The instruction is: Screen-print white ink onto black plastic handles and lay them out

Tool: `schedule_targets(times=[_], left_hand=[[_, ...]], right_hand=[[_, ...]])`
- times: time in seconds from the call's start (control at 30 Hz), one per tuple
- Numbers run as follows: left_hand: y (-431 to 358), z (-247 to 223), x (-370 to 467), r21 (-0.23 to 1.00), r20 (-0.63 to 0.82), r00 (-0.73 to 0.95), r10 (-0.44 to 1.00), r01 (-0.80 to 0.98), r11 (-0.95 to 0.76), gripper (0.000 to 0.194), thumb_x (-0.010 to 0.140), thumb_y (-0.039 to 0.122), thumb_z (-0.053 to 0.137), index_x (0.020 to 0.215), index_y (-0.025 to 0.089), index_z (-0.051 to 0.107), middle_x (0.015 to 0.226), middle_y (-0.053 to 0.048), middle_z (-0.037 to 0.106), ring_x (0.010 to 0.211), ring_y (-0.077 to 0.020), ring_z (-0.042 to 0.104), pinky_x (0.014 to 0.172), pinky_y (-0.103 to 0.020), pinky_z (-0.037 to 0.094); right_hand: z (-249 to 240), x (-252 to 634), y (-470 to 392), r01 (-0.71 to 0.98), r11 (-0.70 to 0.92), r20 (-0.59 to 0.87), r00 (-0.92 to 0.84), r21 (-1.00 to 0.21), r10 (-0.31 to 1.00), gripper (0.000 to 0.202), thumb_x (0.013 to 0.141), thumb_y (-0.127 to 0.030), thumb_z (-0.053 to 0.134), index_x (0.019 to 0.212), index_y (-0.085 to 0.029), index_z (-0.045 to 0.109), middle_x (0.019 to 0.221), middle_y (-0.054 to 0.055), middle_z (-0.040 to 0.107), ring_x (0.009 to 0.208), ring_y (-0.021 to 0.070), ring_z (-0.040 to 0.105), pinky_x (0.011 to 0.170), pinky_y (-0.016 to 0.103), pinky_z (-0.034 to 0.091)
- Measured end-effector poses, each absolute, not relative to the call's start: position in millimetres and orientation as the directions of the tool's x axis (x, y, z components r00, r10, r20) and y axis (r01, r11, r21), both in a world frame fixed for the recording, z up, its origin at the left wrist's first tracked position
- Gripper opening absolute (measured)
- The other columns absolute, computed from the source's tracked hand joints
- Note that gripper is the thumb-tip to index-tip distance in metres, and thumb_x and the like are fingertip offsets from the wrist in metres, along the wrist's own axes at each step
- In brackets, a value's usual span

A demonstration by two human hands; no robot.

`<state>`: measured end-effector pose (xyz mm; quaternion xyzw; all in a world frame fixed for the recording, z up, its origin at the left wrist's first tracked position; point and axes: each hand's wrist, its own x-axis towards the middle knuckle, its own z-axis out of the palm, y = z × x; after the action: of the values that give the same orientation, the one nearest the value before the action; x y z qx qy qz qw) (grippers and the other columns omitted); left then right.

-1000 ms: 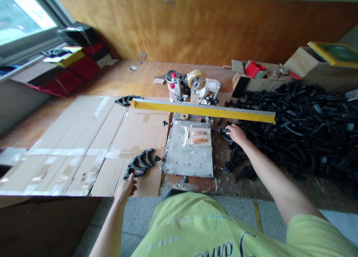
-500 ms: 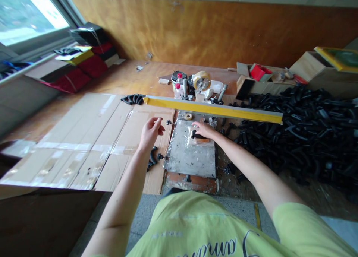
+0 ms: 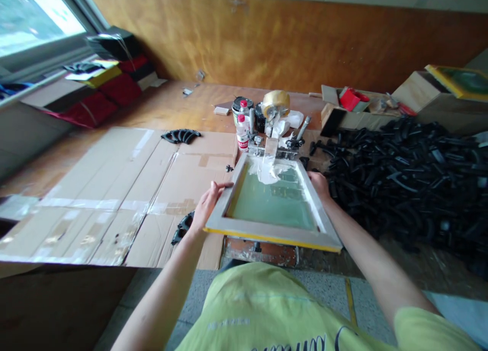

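Note:
A screen frame (image 3: 272,231) with a green mesh lies low over the metal plate, its yellow edge towards me. My left hand (image 3: 208,203) holds the frame's left side, with the fingers closed against it. On the far right side, my right hand (image 3: 318,184) grips the frame, its fingertips partly hidden behind the rim. White paste and a squeegee (image 3: 271,150) rest at the mesh's back end. The frame hides most of the plate and whatever lies on it.
Flat cardboard (image 3: 141,183) with black curved parts (image 3: 181,136) covers the left. A large heap of black parts (image 3: 412,183) fills the right. A bottle (image 3: 242,135), tins and a tape roll (image 3: 276,104) stand behind the frame.
The raised screen frame has come down over the plate and the black part on it. Both hands have moved to the frame's sides and taken hold.

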<state>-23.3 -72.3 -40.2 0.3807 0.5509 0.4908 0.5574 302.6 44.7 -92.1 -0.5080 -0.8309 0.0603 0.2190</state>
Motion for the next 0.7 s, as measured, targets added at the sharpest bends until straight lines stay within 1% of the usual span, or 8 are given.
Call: schedule_targets(times=[0.1,0.17,0.23,0.33,0.4,0.5,0.6,0.7], left_hand=[[-93.2,-84.4,-29.6,0.916,-0.396,-0.002,0.918,-0.071,0.395,0.072,0.075,0.061,0.063,0.133,0.019,0.055,0.077,-0.001,0.068,0.061,-0.0135,0.058,0.052,-0.022,0.043],[-96.5,-112.7,-28.0,0.915,-0.402,-0.015,0.915,-0.045,0.401,0.089,0.071,0.058,0.068,0.145,0.019,0.039,0.074,0.001,0.065,0.060,-0.0131,0.057,0.054,-0.021,0.043],[-94.9,-133.5,-25.3,0.918,-0.397,-0.044,0.917,-0.008,0.397,0.093,0.071,0.056,0.068,0.148,0.019,0.033,0.070,0.003,0.062,0.056,-0.0113,0.055,0.051,-0.021,0.041],[-91.8,-147.4,-23.8,0.914,-0.400,-0.070,0.914,0.038,0.403,0.083,0.073,0.055,0.065,0.144,0.018,0.041,0.071,0.002,0.061,0.055,-0.0101,0.053,0.050,-0.020,0.040],[-91.8,-149.4,-24.3,0.907,-0.411,-0.092,0.907,0.060,0.417,0.078,0.073,0.054,0.065,0.139,0.018,0.047,0.072,0.002,0.062,0.056,-0.0108,0.054,0.052,-0.021,0.041],[-93.8,-151.6,-25.4,0.901,-0.413,-0.137,0.901,0.084,0.426,0.071,0.072,0.054,0.066,0.134,0.020,0.054,0.075,0.001,0.064,0.057,-0.0122,0.056,0.053,-0.022,0.043],[-95.1,-156.3,-25.8,0.908,-0.389,-0.134,0.911,0.108,0.404,0.069,0.074,0.055,0.063,0.133,0.021,0.055,0.077,0.000,0.065,0.060,-0.0129,0.057,0.055,-0.023,0.044],[-94.9,-158.8,-26.4,0.918,-0.361,-0.112,0.926,0.133,0.374,0.067,0.077,0.056,0.060,0.133,0.019,0.054,0.079,-0.001,0.065,0.064,-0.0136,0.058,0.057,-0.023,0.044]], right_hand=[[-79.4,298.9,59.7,0.849,0.420,0.407,-0.277,-0.321,0.870,0.061,0.083,-0.034,0.062,0.140,-0.021,0.045,0.141,0.014,0.046,0.128,0.0304,0.043,0.109,0.050,0.032],[-73.7,278.8,74.1,0.862,0.416,0.458,-0.257,-0.290,0.851,0.061,0.081,-0.029,0.065,0.138,-0.018,0.046,0.138,0.015,0.047,0.125,0.0303,0.045,0.106,0.048,0.037],[-72.0,250.9,88.2,0.863,0.449,0.402,-0.335,-0.232,0.852,0.054,0.079,-0.024,0.066,0.130,-0.016,0.052,0.130,0.015,0.053,0.119,0.0299,0.049,0.100,0.044,0.041],[-78.4,218.0,94.6,0.873,0.451,0.162,-0.426,-0.186,0.890,0.026,0.083,-0.019,0.060,0.109,-0.016,0.062,0.105,0.013,0.065,0.101,0.0259,0.057,0.087,0.035,0.044],[-85.7,212.7,83.1,0.879,0.446,0.063,-0.442,-0.171,0.895,0.017,0.087,-0.017,0.053,0.100,-0.015,0.063,0.096,0.012,0.066,0.093,0.0239,0.058,0.082,0.032,0.043],[-91.6,227.5,51.5,0.799,0.579,0.050,-0.580,-0.164,0.813,0.019,0.086,-0.012,0.047,0.095,-0.014,0.064,0.094,0.012,0.066,0.092,0.0236,0.057,0.080,0.031,0.041],[-85.9,248.2,31.4,0.622,0.753,0.029,-0.766,-0.215,0.642,0.022,0.084,-0.007,0.046,0.092,-0.016,0.065,0.091,0.009,0.065,0.092,0.0221,0.056,0.079,0.030,0.040],[-77.3,254.1,35.4,0.568,0.767,0.016,-0.800,-0.298,0.599,0.014,0.084,-0.012,0.053,0.086,-0.019,0.065,0.086,0.006,0.064,0.087,0.0204,0.056,0.075,0.028,0.039]])
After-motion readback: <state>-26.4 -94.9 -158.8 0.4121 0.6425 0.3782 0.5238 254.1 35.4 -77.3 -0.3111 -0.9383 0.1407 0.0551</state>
